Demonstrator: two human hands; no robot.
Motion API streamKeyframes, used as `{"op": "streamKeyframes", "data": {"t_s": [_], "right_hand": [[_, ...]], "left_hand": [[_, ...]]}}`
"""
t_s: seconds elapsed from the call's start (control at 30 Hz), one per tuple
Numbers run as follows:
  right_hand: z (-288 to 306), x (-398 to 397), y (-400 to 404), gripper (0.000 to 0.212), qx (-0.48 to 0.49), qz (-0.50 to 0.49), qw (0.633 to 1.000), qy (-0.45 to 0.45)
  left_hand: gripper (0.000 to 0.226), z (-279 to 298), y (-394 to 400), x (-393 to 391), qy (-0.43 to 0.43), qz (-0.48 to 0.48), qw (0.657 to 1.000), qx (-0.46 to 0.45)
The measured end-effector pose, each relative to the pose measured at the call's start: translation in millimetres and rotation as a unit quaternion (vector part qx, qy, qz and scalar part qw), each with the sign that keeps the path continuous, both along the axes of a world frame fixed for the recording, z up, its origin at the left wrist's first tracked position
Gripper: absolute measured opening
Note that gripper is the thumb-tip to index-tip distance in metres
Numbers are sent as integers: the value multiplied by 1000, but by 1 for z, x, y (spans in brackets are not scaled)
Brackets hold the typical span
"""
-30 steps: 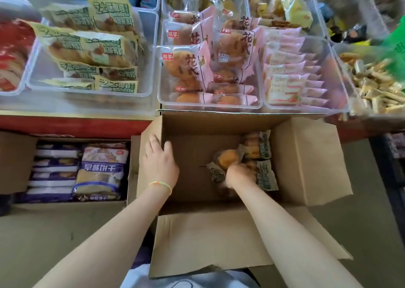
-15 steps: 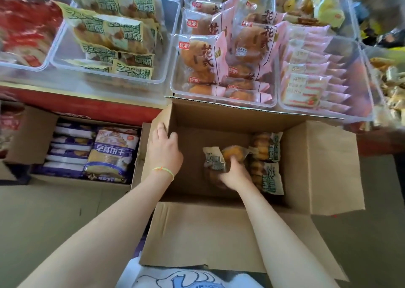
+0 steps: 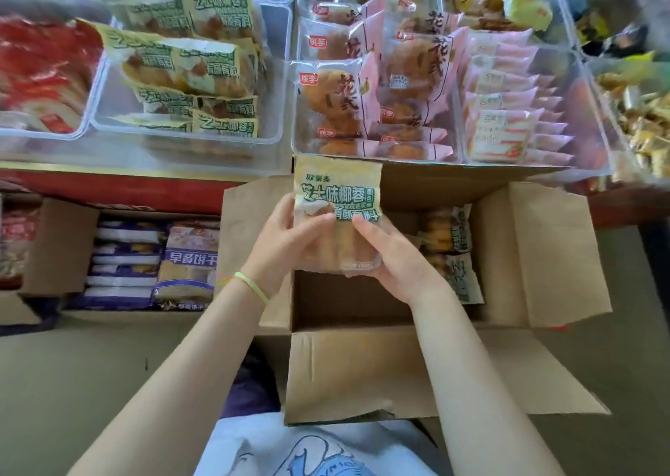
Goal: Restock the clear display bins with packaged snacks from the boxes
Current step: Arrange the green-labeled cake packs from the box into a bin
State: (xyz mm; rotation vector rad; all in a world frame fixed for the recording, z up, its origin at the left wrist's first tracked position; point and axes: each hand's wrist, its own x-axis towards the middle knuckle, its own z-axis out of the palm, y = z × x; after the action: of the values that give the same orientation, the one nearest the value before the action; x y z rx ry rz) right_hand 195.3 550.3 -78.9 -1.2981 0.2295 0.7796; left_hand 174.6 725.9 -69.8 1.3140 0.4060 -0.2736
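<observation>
- Holding one green-lettered bread packet point(image 3: 337, 214) over the open cardboard box point(image 3: 536, 254), the left hand point(image 3: 281, 247) and right hand point(image 3: 395, 258) are each gripping a side, fingers point(image 3: 366, 231) curled round the wrapper.
- Squeezing is a risk: the film is looking thin and slick, so tight fingers are likely crushing the soft bread, while a loose pinch is letting it slide back into the box.
- Carrying it forward and left of the fingers to the matching clear bin point(image 3: 188, 77) is needed; the nearer bin of pink packets point(image 3: 366, 88), straight ahead of the fingers, is inviting a wrong drop.
- Stacking is awkward there, since the packets already in that bin are lying tilted and could be toppling toward its front wall.
- Remaining packets point(image 3: 449, 251) are lying in the box just right of the fingers.
</observation>
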Motion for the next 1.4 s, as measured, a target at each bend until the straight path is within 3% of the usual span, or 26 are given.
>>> {"op": "streamKeyframes", "data": {"t_s": [0.2,0.33,0.5,0.63,0.67,0.77,0.83,1.0,1.23,1.4], "right_hand": [[24,5,116,26,-18,-107,993,-54],[28,18,192,18,-98,-156,976,-112],[40,50,266,15,-171,-132,962,-169],[45,93,304,32,-224,-100,945,-214],[45,106,311,37,-244,-91,938,-230],[37,143,326,41,-326,-45,914,-238],[28,155,334,41,-354,-10,911,-213],[10,159,351,53,-253,15,967,-28],[2,189,369,44,-274,-32,951,-138],[8,200,363,45,-368,16,911,-187]], "left_hand": [[26,22,80,13,-2,112,993,-30],[17,27,141,21,4,182,983,5],[13,21,224,55,39,196,979,35],[16,28,279,100,-44,178,982,44],[11,30,289,111,-58,169,980,84],[25,21,318,144,-43,98,944,311],[22,14,327,158,-3,38,924,379],[32,-19,330,173,91,-15,941,324],[18,-22,323,199,50,54,950,304],[21,-20,336,204,44,9,941,337]]}}
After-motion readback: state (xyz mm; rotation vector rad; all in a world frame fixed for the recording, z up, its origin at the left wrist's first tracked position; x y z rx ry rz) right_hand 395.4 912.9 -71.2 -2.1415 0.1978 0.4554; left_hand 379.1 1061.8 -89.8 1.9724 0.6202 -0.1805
